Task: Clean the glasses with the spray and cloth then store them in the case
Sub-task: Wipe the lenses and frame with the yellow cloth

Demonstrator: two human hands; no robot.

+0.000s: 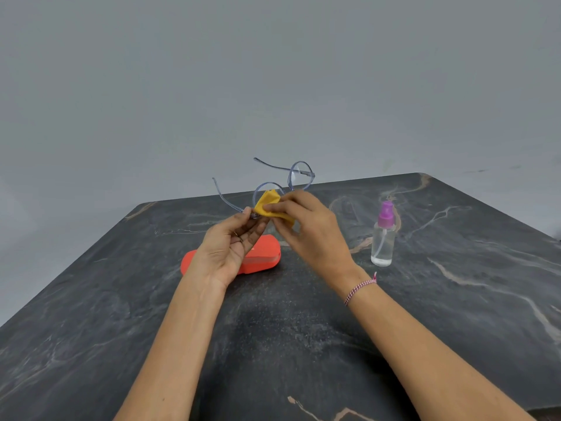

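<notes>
Clear blue-framed glasses [299, 174] are held up above the table, temples unfolded and pointing left. My left hand [226, 247] pinches the frame at the outer corner of the nearer lens. My right hand [309, 229] pinches a yellow cloth [268, 202] against that same lens. A closed orange case [264, 253] lies on the table under my left hand, partly hidden by it. The clear spray bottle [383, 237] with a purple cap stands upright to the right of my right hand.
A dark marble-patterned table [121, 314] fills the lower view; its far edge runs behind the glasses. A plain grey wall is beyond it. A braided bracelet [359, 288] is on my right wrist.
</notes>
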